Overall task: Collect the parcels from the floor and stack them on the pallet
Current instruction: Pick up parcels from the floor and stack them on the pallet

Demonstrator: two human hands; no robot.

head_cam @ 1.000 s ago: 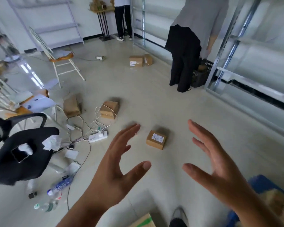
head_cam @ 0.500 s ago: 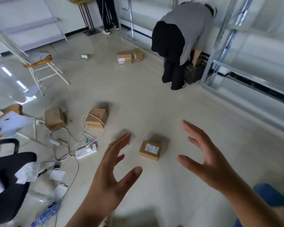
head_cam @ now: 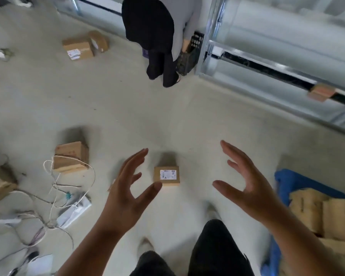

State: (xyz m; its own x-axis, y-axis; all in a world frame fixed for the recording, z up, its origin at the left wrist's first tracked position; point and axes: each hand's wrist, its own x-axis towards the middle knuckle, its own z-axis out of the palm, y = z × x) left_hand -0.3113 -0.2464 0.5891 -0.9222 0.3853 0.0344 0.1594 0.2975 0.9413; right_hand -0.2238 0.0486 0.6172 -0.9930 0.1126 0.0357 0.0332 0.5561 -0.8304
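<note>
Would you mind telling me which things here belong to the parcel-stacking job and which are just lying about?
Job:
small parcel, between the open left hand and right hand
parcel under a cord
two parcels farther off
blue pallet

Lying about:
cables
power strip
black crate

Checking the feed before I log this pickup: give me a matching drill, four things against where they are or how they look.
Things:
1. small parcel
2. blue pallet
3. left hand
4. black crate

Places or states:
A. far side of the floor, by the metal rack, next to a bending person
B. on the floor between both hands, white label up
C. at the right edge, carrying stacked parcels
D. open, fingers spread, holding nothing

Pairs: 1-B, 2-C, 3-D, 4-A
</note>
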